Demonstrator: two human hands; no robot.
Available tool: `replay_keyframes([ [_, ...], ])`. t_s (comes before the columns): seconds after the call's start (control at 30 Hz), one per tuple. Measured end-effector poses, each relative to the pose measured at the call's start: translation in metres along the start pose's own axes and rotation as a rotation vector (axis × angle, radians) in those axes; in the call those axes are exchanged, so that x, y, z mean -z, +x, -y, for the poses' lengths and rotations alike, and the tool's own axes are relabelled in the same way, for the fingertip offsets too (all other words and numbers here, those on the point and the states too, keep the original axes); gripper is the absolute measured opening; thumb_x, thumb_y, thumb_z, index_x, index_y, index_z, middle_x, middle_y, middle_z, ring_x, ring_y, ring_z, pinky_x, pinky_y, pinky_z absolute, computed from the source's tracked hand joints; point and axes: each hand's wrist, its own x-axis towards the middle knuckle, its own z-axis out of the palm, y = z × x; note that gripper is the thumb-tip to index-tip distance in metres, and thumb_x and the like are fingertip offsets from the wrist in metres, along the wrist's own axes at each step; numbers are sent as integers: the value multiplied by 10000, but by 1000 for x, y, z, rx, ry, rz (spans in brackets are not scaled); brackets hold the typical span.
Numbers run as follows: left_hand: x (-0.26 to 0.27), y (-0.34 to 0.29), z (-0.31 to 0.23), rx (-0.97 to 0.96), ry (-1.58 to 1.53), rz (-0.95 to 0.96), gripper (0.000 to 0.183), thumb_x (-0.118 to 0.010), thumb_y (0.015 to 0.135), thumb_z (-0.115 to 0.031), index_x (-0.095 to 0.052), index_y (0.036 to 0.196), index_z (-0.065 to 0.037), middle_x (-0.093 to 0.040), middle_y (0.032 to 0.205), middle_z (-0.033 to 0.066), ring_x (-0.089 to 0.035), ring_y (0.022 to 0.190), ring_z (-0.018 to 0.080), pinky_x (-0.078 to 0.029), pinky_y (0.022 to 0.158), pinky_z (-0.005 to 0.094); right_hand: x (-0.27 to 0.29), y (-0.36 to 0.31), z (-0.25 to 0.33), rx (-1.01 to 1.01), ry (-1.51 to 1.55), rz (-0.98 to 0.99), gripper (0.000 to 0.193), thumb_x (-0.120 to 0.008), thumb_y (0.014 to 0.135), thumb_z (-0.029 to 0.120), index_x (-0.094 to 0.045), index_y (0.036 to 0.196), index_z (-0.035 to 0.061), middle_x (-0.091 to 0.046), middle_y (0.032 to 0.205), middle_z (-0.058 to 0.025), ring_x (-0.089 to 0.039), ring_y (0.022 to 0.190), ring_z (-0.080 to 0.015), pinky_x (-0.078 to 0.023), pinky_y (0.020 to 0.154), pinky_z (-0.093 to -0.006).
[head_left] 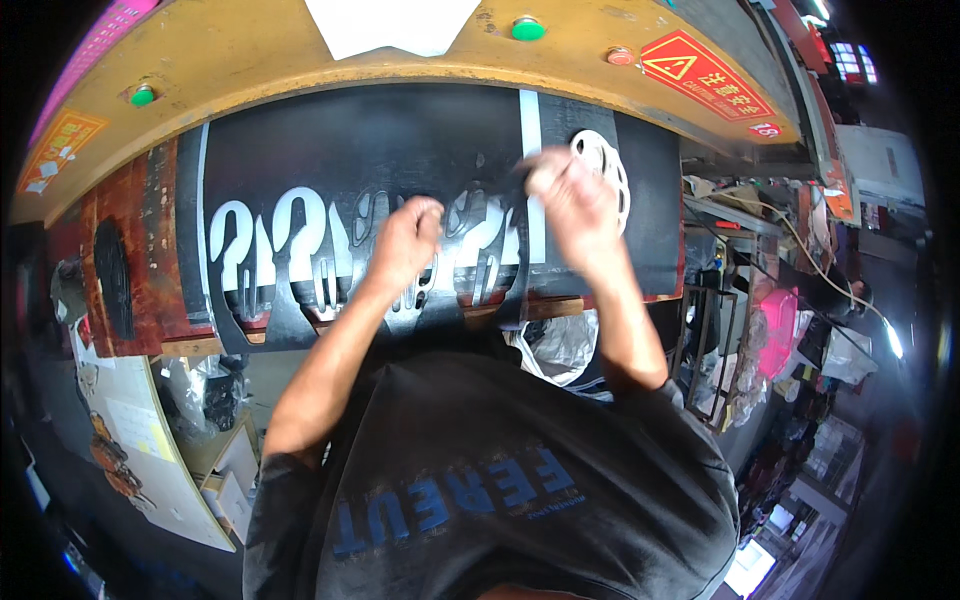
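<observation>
Black sheet material (285, 318) lies across the work surface at its near side, with a row of curved, hook-like cut-outs. Pale material shows through several of them. My left hand (408, 238) is over the middle of this row, its fingers curled in; whatever they hold is hidden. Further right, my right hand (580, 215) is smeared by motion, so its fingers cannot be made out. Just beside and partly behind it is a pale, curved piece with holes, like a cutting die (618, 180).
A yellow machine beam (400, 75) spans the far side, carrying green buttons (528, 29) and a red button (620, 56). White paper (393, 25) hangs on it. A dark piece (113, 278) lies at the left end. Clear plastic bags (562, 345) sit below the near edge.
</observation>
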Motion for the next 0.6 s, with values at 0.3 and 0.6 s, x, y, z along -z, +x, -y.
replay_keyframes([
  [0.3,-17,115,-16,-829,664,404,211,-732,979,-229,-826,1070,-63,-772,1167,97,-662,1149,285,-503,1032,416,-96,-139,-70,-105,-216,253,192,-686,1036,192,-714,1111,17,-723,1027,-200,-696,999,-411,-574,884,-485],
  [0.6,-19,155,-42,-492,765,819,281,-719,985,-318,-821,1078,-73,-785,1011,151,-732,952,323,-562,931,429,-80,-105,-20,-66,-211,103,204,-674,1044,197,-704,1101,3,-724,995,-175,-710,969,-401,-581,866,-476],
])
